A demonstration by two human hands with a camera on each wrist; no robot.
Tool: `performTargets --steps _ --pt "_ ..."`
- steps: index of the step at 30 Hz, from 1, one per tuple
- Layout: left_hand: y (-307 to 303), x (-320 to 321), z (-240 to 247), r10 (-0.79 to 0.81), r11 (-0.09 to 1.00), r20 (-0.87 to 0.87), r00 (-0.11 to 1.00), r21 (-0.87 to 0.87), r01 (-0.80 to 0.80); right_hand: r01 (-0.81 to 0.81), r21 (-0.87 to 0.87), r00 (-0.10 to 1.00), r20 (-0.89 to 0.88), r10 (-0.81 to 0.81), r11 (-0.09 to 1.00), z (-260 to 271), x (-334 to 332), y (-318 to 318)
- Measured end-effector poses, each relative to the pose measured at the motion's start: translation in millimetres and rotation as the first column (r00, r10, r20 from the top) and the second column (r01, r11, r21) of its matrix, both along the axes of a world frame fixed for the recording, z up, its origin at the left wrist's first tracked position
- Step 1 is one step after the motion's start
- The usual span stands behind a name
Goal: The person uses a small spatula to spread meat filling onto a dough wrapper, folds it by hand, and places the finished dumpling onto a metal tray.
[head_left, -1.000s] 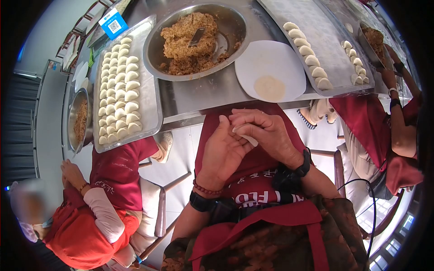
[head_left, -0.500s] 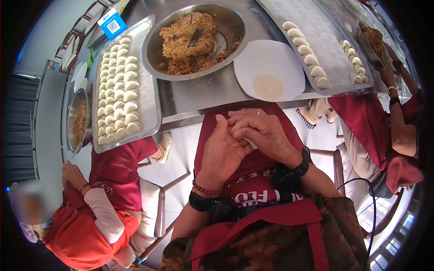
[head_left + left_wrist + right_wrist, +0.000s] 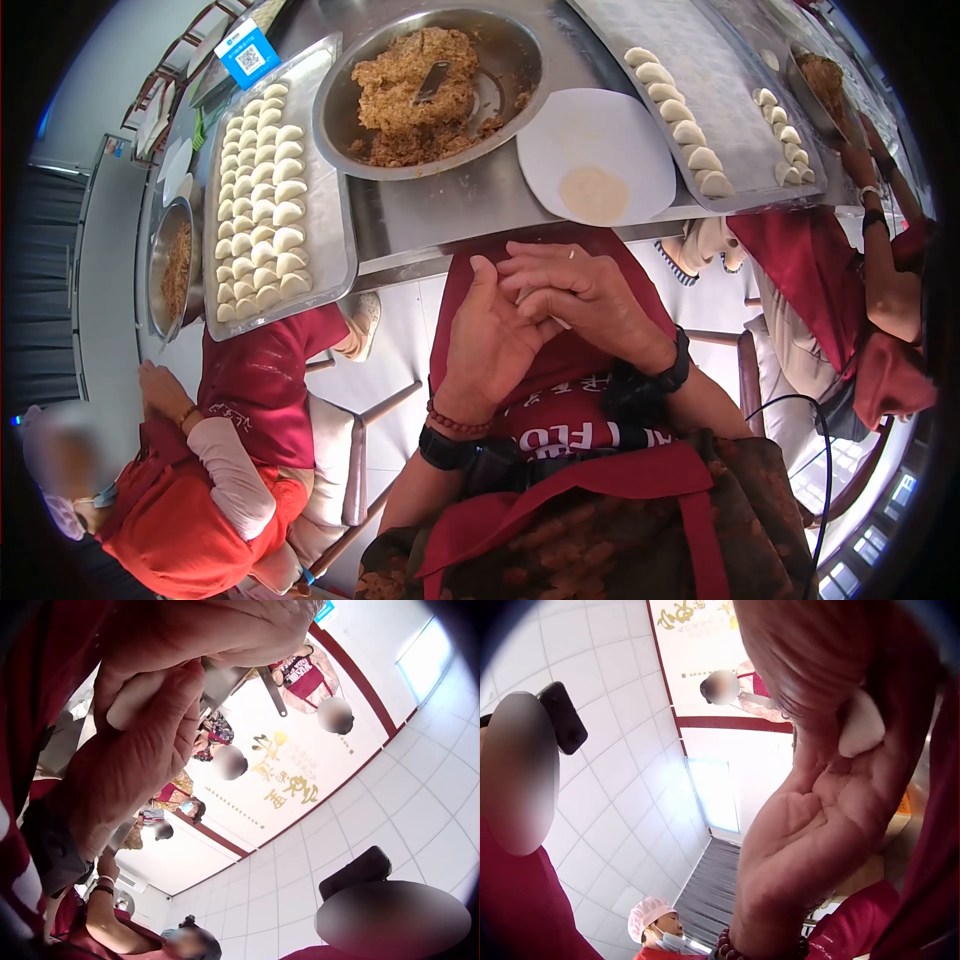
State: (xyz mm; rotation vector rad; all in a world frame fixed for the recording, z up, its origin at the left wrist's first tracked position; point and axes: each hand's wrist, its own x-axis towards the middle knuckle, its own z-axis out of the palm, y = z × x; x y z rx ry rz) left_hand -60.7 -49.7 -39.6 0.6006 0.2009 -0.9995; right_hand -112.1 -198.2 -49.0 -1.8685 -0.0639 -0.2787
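Note:
In front of the apron my two hands meet around a pale dumpling (image 3: 135, 711), which is mostly hidden in the head view. My left hand (image 3: 495, 335) has its palm turned up and its thumb raised, its fingers curling behind the dumpling. From the other side my right hand (image 3: 590, 300) pinches the dough, its thumb tucked in and its fingers lying over the left ones. One white end of the dumpling shows between the hands in the right wrist view. Beyond the hands, a single round wrapper (image 3: 594, 194) lies on a white plate (image 3: 560, 130).
A steel bowl of filling (image 3: 415, 85) with a utensil in it stands at the table's middle. Rows of dumplings (image 3: 262, 200) fill much of the left tray (image 3: 338, 130); the right tray (image 3: 700, 90) holds more. Other people sit at both sides.
My right hand's fingers have spread and shifted slightly over the left hand. The dumpling's white end, visible earlier below the right thumb, is now mostly covered.

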Motion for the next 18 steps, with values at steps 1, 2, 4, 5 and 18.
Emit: performTargets --steps 1,2,4,5,18 --pt "-2 -1 5 0.026 1.000 -0.005 1.000 0.015 -0.026 0.015 0.037 1.000 -0.019 -0.014 0.999 5 -1 1" --pt "-3 -1 8 0.052 0.998 -0.009 0.999 0.030 -0.052 0.031 0.074 0.999 -0.040 -0.028 0.997 7 -1 1" --pt "1 -1 2 0.016 1.000 0.005 1.000 -0.023 -0.016 0.013 0.112 0.999 -0.038 -0.008 0.994 6 1 -1" --pt "2 0 -2 -0.002 0.999 0.013 1.000 -0.050 0.003 0.004 0.130 0.999 -0.036 0.000 0.991 5 1 -2" --pt "1 -2 -5 0.148 0.985 0.014 0.989 -0.090 -0.146 0.062 0.145 0.998 0.009 -0.064 0.988 2 1 1"
